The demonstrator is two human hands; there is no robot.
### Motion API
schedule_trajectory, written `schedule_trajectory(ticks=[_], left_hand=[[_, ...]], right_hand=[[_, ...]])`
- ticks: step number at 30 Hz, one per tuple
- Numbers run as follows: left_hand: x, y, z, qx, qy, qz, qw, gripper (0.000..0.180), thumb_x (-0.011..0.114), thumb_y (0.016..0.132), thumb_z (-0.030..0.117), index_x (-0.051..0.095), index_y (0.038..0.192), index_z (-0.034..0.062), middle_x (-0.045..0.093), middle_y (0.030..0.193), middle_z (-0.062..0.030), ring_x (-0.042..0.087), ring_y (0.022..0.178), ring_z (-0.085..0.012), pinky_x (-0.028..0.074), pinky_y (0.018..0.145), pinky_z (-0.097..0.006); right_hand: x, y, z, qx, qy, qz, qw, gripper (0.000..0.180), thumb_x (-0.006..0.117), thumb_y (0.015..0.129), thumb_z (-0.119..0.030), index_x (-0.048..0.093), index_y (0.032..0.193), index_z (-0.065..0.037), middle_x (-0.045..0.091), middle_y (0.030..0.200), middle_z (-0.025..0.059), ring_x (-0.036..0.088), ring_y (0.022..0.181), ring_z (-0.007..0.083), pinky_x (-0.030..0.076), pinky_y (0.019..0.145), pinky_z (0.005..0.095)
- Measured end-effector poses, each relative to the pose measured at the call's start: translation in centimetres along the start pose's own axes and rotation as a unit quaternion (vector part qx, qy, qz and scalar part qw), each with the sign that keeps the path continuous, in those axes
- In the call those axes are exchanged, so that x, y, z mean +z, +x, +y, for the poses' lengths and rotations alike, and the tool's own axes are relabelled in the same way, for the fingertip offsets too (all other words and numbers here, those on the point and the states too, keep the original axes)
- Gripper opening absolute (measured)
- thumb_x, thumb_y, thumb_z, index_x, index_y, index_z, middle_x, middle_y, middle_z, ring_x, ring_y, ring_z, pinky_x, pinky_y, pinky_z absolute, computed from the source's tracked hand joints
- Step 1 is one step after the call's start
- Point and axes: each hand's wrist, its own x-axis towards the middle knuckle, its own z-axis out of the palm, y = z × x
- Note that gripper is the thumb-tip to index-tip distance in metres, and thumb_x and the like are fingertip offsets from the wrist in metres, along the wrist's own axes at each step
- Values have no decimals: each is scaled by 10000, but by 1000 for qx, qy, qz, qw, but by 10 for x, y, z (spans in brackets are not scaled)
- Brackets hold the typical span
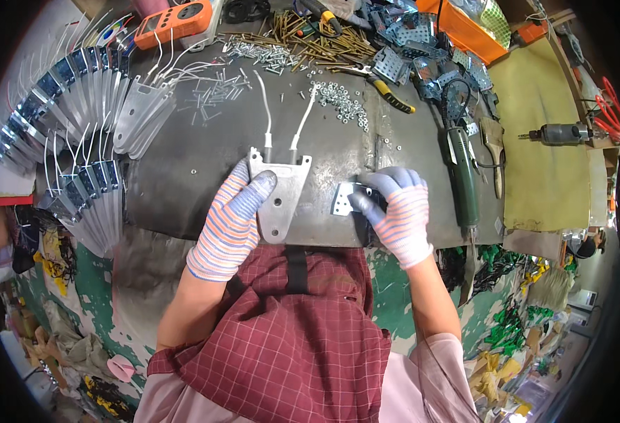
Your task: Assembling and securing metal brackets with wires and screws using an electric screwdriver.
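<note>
Dark metal covers the bench [183,176], crowded at its far edge. At its near middle I see the flat metal plate [279,194] with two white leads, my left hand [231,222] gripping its left edge. Just right, my right hand [398,211] pinches a small perforated bracket [343,199]. I'd steady the plate and bring the holes square. Far right, an orange tray [465,32] holds more brackets.

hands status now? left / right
Left hand: closed on the tapered metal plate with two white wires, pressing it to the workbench.
Right hand: closed on a small perforated metal bracket.
</note>
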Motion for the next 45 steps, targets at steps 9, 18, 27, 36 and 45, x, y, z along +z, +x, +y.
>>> schedule_trajectory(ticks=[9,18,27,36,45], left_hand=[[23,-25,4,-85,-45,-46,994,349,492,967,136,476,1287,-1,601,1144,-112,618,1009,-202,537,875,-375],[9,-25,6,-64,-6,-48,997,341,520,966,216,504,1244,20,633,1070,-94,632,963,-184,548,816,-345],[-69,-12,9,120,-71,74,988,394,549,949,334,560,1161,1,663,964,-193,684,714,-301,573,539,-364],[-62,-9,11,113,-99,91,984,468,528,945,407,574,1149,-12,662,908,-222,675,653,-308,571,516,-363],[-30,-23,8,174,24,167,970,339,518,974,329,546,1133,31,669,926,-148,677,676,-240,565,584,-336]], right_hand=[[34,43,-42,-86,115,136,980,206,772,711,-177,657,872,-117,602,745,46,564,720,260,421,677,387],[53,45,-51,-110,97,130,981,208,777,693,-169,658,855,-119,614,769,45,573,735,248,423,699,383],[85,120,-57,-26,81,-5,996,208,667,823,-296,670,917,-110,641,909,105,599,886,309,464,791,406],[128,153,-53,-7,-191,-51,980,327,661,809,-353,621,1021,-108,629,1043,118,590,1022,303,455,865,465],[55,68,-84,-99,217,-60,969,154,644,820,-117,560,925,-43,588,837,151,572,796,358,452,725,436]])
